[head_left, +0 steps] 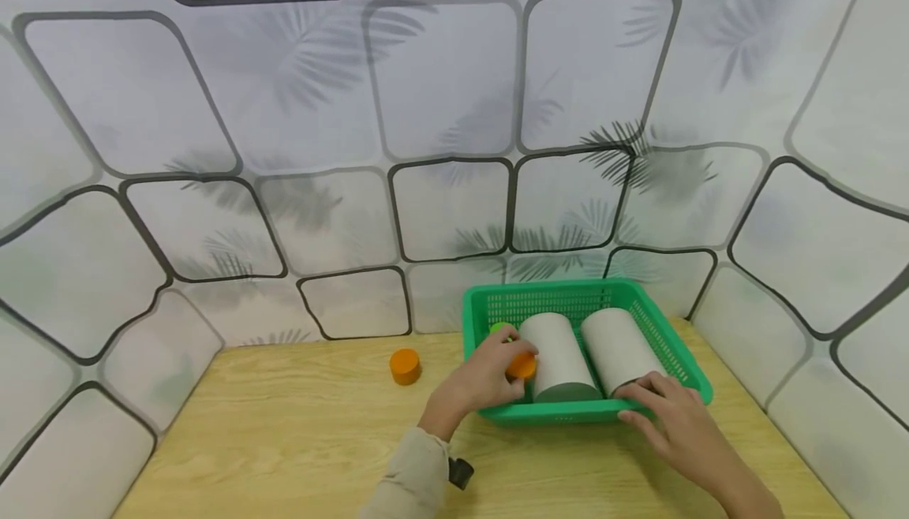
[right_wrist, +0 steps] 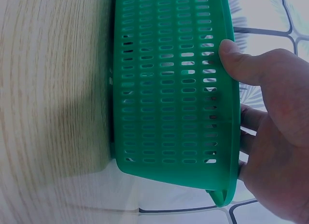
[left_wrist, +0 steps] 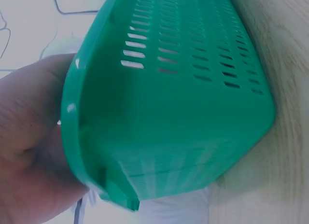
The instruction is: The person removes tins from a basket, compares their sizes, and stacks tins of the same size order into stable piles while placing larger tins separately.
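Observation:
My left hand (head_left: pixel 483 377) pinches a short orange cylinder (head_left: pixel 521 365) between fingers and thumb, over the left end of a green plastic basket (head_left: pixel 568 408). In the left wrist view, the basket's rim and wall hide its fingers. My right hand (head_left: pixel 671 420) grips the basket's front rim near the right corner. The right wrist view shows its thumb on the outer wall and its fingers inside the rim. Two large white cylinders (head_left: pixel 554 349) lie side by side in the basket; the nearer end of the left one is dark green. Something bright green (head_left: pixel 500 327) shows partly behind my left hand.
Another short orange cylinder (head_left: pixel 405 367) stands on the wooden table (head_left: pixel 284 424), left of the basket. A patterned white cloth (head_left: pixel 454 211) rises behind the table and along both sides. A small black object (head_left: pixel 460 472) sits by my left sleeve.

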The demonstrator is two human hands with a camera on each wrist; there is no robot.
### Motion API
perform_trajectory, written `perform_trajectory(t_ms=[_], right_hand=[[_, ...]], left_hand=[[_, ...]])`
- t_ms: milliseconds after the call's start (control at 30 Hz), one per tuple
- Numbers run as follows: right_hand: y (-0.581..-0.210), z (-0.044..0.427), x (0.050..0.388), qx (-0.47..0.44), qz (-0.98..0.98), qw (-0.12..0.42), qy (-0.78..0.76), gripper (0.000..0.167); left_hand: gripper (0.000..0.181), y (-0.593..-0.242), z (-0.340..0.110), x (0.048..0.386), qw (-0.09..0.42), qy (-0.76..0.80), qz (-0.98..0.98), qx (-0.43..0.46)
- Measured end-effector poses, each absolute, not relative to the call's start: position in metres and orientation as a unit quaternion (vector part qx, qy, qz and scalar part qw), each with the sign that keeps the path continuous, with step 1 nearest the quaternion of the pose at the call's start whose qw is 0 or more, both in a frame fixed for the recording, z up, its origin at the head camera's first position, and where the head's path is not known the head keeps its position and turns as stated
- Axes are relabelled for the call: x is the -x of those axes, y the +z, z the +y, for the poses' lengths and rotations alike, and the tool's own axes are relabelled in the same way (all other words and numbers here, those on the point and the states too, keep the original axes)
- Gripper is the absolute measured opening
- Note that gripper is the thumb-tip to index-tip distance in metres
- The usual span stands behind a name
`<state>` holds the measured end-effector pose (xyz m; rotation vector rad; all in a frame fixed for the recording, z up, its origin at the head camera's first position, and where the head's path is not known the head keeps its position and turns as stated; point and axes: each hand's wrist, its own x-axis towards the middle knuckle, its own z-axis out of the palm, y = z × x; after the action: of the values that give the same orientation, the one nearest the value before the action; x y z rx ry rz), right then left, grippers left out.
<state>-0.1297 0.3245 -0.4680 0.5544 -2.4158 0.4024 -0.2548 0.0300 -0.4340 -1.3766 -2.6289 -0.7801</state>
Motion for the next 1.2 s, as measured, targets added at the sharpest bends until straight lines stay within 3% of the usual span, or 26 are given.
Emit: perform_trajectory(t_ms=[567,900,1200], right_hand=[[-0.472,0.327,0.126,-0.198,-0.921,0.298,0.154,0.033],[-0.473,0.329,0.129,-0.206,-0.918,0.301,0.158,0.037],[-0.469,0.326,0.132,-0.210,-0.917,0.299,0.159,0.036]], left_hand=[[0.046,-0.441,0.002,0.255,0.055,-0.481,-0.760,0.434],[0.052,-0.444,-0.023,0.255,0.109,-0.566,-0.713,0.401],[0.047,-0.437,-0.047,0.252,0.164,-0.604,-0.686,0.371]])
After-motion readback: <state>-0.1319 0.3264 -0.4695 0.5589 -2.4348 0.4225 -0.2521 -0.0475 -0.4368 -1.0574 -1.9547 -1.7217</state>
